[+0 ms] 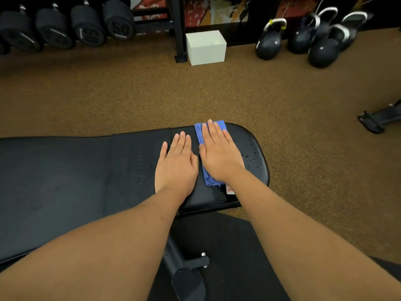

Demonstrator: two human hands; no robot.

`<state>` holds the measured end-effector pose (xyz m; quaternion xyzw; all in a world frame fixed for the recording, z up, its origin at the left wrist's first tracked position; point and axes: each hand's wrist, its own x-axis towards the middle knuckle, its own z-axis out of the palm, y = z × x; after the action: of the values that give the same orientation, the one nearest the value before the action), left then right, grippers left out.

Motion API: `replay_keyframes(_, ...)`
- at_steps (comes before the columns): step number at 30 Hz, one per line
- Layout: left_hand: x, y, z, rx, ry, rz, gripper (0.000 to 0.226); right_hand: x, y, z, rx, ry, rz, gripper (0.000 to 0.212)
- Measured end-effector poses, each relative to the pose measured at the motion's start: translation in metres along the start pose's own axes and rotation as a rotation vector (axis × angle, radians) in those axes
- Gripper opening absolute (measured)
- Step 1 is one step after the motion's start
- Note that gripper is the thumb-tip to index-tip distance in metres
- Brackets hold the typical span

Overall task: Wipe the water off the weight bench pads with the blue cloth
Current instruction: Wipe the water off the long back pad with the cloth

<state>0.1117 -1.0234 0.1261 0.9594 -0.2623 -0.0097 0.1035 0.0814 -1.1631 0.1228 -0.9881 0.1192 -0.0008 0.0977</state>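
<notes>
A black weight bench runs from left to right, with a long back pad (54,181) and a shorter seat pad (253,135) at the right end. Water droplets (252,156) bead on the seat pad's right part. The folded blue cloth (198,132) lies on the seat pad. My right hand (219,157) presses flat on the cloth, fingers together and stretched out. My left hand (176,166) lies flat on the bare pad just left of the cloth, holding nothing. Most of the cloth is hidden under my right hand.
Brown speckled gym floor surrounds the bench. A rack of black dumbbells (118,20) stands at the back left, a white box (206,47) by a black post at the back, several kettlebells (269,43) at the back right. The bench's frame (184,268) shows below.
</notes>
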Motion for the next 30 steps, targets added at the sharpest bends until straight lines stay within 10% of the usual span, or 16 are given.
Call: replay_keyframes(30, 0.004, 0.001, 0.006, -0.014, 0.021, -0.011, 0.058, 0.039, 0.016, 0.002, -0.042, 0.006, 0.078, 0.063)
